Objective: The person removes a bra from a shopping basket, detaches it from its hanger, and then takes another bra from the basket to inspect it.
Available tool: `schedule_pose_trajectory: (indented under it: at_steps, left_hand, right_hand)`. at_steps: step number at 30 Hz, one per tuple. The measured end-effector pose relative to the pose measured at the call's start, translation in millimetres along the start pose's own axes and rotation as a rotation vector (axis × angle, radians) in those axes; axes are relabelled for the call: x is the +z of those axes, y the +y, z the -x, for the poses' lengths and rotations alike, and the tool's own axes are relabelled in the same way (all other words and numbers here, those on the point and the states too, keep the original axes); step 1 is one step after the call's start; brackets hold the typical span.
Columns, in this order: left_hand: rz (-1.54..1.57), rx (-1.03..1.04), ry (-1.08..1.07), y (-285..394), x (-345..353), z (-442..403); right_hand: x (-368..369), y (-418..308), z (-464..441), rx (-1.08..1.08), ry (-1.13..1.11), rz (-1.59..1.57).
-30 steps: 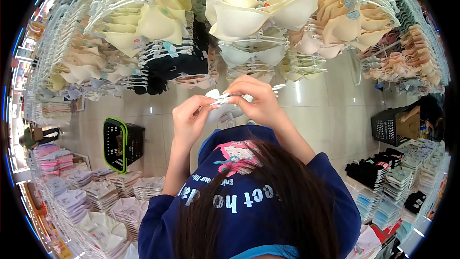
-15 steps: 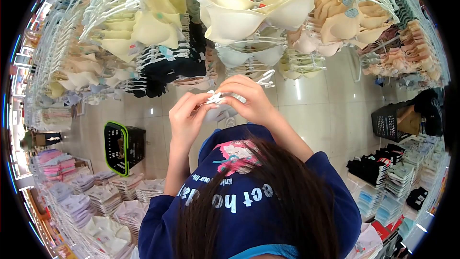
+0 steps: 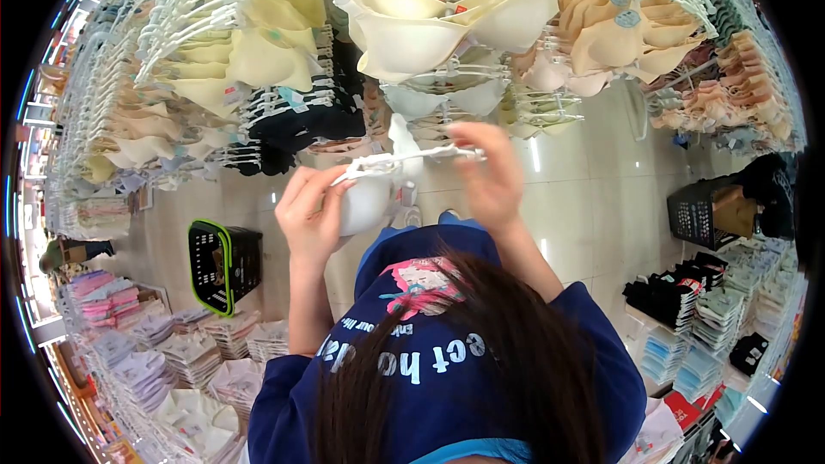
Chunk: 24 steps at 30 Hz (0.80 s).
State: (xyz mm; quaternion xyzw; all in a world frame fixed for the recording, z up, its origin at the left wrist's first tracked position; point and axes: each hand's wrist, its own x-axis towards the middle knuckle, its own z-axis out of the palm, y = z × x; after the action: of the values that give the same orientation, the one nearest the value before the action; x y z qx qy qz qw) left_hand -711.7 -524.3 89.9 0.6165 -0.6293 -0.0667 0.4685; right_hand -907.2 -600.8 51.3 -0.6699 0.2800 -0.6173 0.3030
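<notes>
Between my hands hangs a white bra (image 3: 368,204) on a white hanger (image 3: 421,155). My left hand (image 3: 311,206) pinches the hanger's left end, where the strap sits. My right hand (image 3: 490,172), blurred by motion, is at the other end of the hanger with its fingers partly spread; whether it grips the hanger is not clear. One pale cup hangs below the left part of the hanger, and a white piece stands up near its middle. Just beyond my hands, cream bras (image 3: 447,13) hang in a row on a rack.
Racks of yellow bras (image 3: 266,51), black bras (image 3: 309,116) and peach bras (image 3: 627,26) stand ahead. A black basket with a green rim (image 3: 225,266) is on the floor at left, another dark basket (image 3: 700,219) at right. Folded clothes (image 3: 185,352) lie in stacks on both sides.
My hands have moved apart, the left one leftward and the right one rightward. The hanger now stretches level between them, and the white bra's cup shows more fully.
</notes>
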Motion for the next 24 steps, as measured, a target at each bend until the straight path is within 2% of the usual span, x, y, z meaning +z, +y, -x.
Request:
schedule_pose_trajectory:
  at_steps: [3,6,8,10,12,15,18,20,23,24]
  left_hand:
    - [-0.054,-0.029,0.114,5.0,-16.9,-4.8]
    - [0.020,0.007,0.253,2.7,-32.9,-3.8]
    - [0.027,0.077,0.307,1.2,-44.9,-2.6]
    - [0.006,0.116,0.333,2.6,-56.9,-1.3]
    - [0.012,0.123,0.368,6.9,-67.9,1.4]
    - [0.034,0.134,0.379,7.3,-85.1,7.8]
    - [0.053,0.112,0.389,9.7,-96.1,16.8]
    - [0.074,0.094,0.384,12.6,-98.9,23.0]
    - [0.085,0.070,0.351,17.8,-99.6,28.5]
    - [0.066,0.049,0.347,19.8,-99.3,31.0]
  right_hand:
    - [-15.7,25.6,13.5,0.337,0.444,-0.243]
    - [-17.8,94.0,39.1,0.659,0.505,-0.342]
    - [-1.9,129.2,57.2,0.905,0.218,-0.395]
    - [27.2,142.8,70.0,0.919,-0.110,-0.396]
    - [55.7,140.8,68.2,0.834,-0.368,-0.432]
    - [91.0,137.5,46.6,0.838,-0.344,-0.598]
    - [111.7,134.2,19.9,0.852,-0.653,-0.783]
    - [132.6,134.6,21.7,0.887,-0.989,-0.873]
    - [156.7,101.2,30.1,0.934,-1.128,-0.932]
    - [175.5,112.6,46.4,0.924,-1.247,-0.988]
